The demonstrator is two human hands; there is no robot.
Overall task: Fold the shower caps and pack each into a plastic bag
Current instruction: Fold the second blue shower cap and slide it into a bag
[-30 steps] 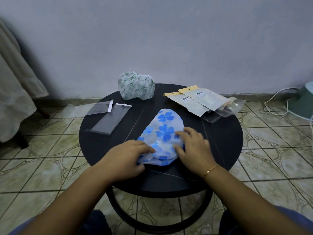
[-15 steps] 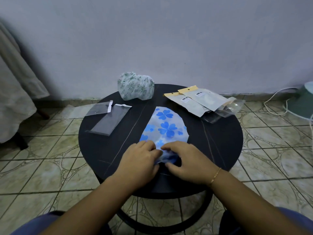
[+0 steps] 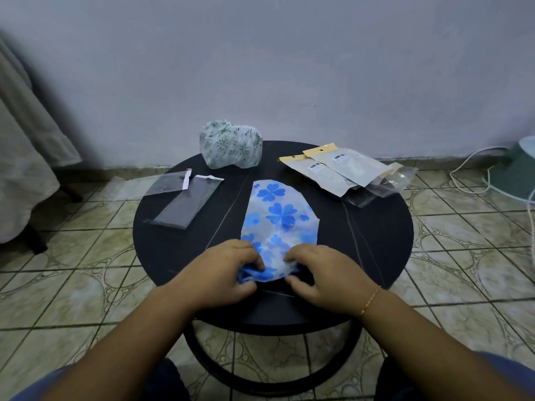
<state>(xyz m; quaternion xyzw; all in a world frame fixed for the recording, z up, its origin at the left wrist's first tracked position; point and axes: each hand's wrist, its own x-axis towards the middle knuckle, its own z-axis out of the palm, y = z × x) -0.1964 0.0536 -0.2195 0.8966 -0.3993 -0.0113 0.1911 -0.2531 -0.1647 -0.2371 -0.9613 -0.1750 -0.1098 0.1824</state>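
Observation:
A shower cap with blue flowers (image 3: 278, 218) lies folded into a narrow shape in the middle of the round black table (image 3: 362, 241). My left hand (image 3: 223, 273) and my right hand (image 3: 324, 276) both pinch its gathered near end, fingers curled into the bunched edge. A second shower cap with green flowers (image 3: 231, 147) sits puffed up at the table's far edge. Two clear plastic bags (image 3: 185, 201) lie flat at the left of the table.
Several packed bags with yellow headers and barcode labels (image 3: 344, 172) are piled at the table's right rear. A tiled floor surrounds the table. A white cable (image 3: 474, 166) and a pale green object (image 3: 521, 169) sit at the far right; cloth hangs at the left.
Both hands have slid from the middle of the blue cap down to its near end and drawn together. The cap now lies longer and narrower on the table.

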